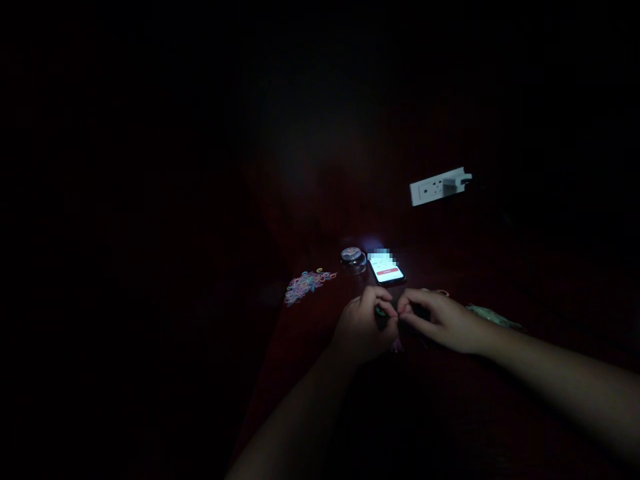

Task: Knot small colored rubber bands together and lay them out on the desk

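The scene is very dark. My left hand and my right hand meet in the middle, fingers pinched together on a small dark object that I cannot make out. A tiny pale band seems to sit at the left fingertips. Just beyond the hands lies a lit phone, screen up. A heap of small coloured rubber bands lies to the left of the hands on a dark red surface.
A small round lidded jar stands next to the phone. A white power strip with a plug in it lies farther back on the right. A pale greenish item sits behind my right wrist.
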`<state>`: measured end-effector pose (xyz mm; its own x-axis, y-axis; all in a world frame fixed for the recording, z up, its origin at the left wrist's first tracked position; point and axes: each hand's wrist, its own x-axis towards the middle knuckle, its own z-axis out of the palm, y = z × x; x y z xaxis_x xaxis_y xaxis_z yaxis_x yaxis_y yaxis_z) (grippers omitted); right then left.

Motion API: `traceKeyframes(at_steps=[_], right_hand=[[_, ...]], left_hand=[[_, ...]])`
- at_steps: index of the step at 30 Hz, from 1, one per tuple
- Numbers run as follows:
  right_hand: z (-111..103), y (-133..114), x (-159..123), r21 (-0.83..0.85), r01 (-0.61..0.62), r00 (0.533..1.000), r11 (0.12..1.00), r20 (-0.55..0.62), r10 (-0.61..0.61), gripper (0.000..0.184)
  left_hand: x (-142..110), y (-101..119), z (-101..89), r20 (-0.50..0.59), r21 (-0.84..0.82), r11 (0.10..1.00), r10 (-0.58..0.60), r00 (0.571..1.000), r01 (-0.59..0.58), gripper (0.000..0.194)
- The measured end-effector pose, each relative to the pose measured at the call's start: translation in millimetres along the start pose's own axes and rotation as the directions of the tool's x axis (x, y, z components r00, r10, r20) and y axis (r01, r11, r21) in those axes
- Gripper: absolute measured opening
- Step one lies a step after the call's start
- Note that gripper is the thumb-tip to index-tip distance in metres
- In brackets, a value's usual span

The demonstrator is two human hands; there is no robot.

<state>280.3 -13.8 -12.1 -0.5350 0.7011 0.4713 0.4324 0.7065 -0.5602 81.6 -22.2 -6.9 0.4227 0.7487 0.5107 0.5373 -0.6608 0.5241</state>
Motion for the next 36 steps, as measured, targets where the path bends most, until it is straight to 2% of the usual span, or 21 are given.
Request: traceKeyframes(at_steps=[4,14,19,27,36], right_hand=[[-0.5,0.0,0.6,0.000,-0.002,1.000,1.000,0.014,0.001,0.015],[0.2,0.9,0.8,0.017,-0.019,1.000,1.000,-0.006,0.019,0.015],[-1.3,0.7,0.2,0.001,-0.031,1.000,1.000,-0.005,0.031,0.015],[-0.2,11.0,-0.6,0.023,-0.044,0.999,0.999,-0.024,0.044,0.010],[0.7,9.1,0.1,0.056,-0.020,0.999,0.998,-0.032,0.022,0.013]], left_hand=[[-0.2,-0.4,0.2,0.012,0.006,1.000,0.014,1.000,-0.014,0.034],[-0.6,-8.5,4.2,-0.064,0.008,0.999,0.037,0.997,-0.037,0.034],[-0.8,-10.2,4.1,-0.065,0.007,0.999,0.045,0.997,-0.045,0.034],[-1.0,-9.2,3.8,-0.089,0.016,0.999,0.039,0.995,-0.038,0.034],[-0.3,-7.3,2.5,-0.054,0.019,0.998,0.061,0.997,-0.060,0.033]])
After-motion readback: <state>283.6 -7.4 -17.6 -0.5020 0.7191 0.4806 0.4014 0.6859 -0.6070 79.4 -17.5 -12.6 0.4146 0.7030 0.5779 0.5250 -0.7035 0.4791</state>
